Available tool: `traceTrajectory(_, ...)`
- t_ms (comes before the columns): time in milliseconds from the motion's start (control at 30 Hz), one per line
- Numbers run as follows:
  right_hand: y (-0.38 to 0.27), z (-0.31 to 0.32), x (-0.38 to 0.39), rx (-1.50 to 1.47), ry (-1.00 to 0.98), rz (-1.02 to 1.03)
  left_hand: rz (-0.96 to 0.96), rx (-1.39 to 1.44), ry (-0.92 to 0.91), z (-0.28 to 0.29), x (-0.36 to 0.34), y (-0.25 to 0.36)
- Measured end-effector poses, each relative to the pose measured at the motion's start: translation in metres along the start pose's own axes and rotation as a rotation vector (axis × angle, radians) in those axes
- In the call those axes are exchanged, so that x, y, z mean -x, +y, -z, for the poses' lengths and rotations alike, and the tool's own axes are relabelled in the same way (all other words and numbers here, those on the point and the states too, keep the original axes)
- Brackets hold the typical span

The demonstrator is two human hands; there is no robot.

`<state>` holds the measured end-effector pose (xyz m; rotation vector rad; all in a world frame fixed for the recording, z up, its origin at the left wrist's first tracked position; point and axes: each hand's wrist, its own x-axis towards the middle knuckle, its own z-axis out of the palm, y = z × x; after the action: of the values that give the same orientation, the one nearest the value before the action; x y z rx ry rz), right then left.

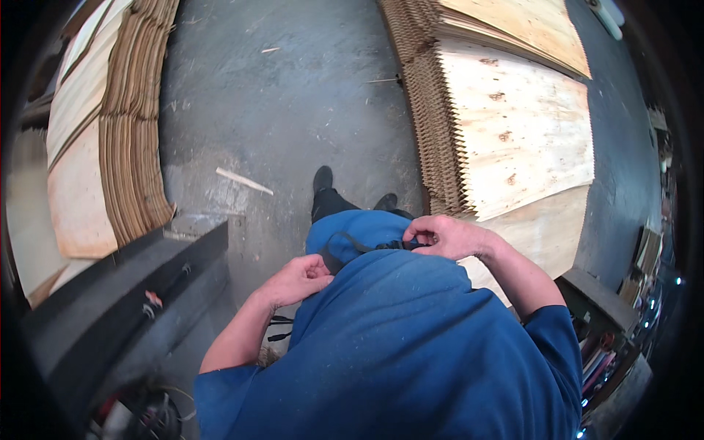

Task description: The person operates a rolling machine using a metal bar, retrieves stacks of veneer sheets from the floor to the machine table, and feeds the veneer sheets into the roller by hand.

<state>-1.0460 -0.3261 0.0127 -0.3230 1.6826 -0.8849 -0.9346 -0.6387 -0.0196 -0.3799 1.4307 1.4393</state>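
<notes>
I look down at my blue shirt point(396, 330) and waist. My left hand point(301, 279) is at the left side of my waist, fingers closed on a dark fabric strap point(345, 238). My right hand point(447, 236) grips a black buckle point(400, 245) on that strap at the front of my waist, thumb and fingers curled round it. Part of the buckle is hidden by my fingers. My dark shoe point(323, 177) shows on the grey floor below.
Stacks of thin wood sheets point(73, 183) stand on the left, with more stacks point(517, 125) on the right. A dark metal beam point(110, 301) runs at lower left. A wood sliver point(244, 181) lies on the floor point(279, 95). A cluttered dark bench point(598, 301) is at lower right.
</notes>
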Motion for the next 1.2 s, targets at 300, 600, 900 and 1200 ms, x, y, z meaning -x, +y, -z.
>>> traceTrajectory(300,-0.033,-0.006,-0.023,-0.099,0.24,0.087,0.091,-0.093,-0.171,0.067,-0.007,0.065)
traceTrajectory(600,-0.046,-0.008,-0.034,-0.149,0.237,0.025,0.14,-0.575,-0.177,0.112,-0.012,0.074)
traceTrajectory(900,-0.012,-0.046,-0.028,-0.502,0.422,0.013,0.052,-0.29,-0.296,0.115,-0.012,0.07)
traceTrajectory(1200,0.001,-0.071,-0.008,-0.581,0.488,0.02,0.128,-0.623,-0.503,0.083,-0.05,0.122)
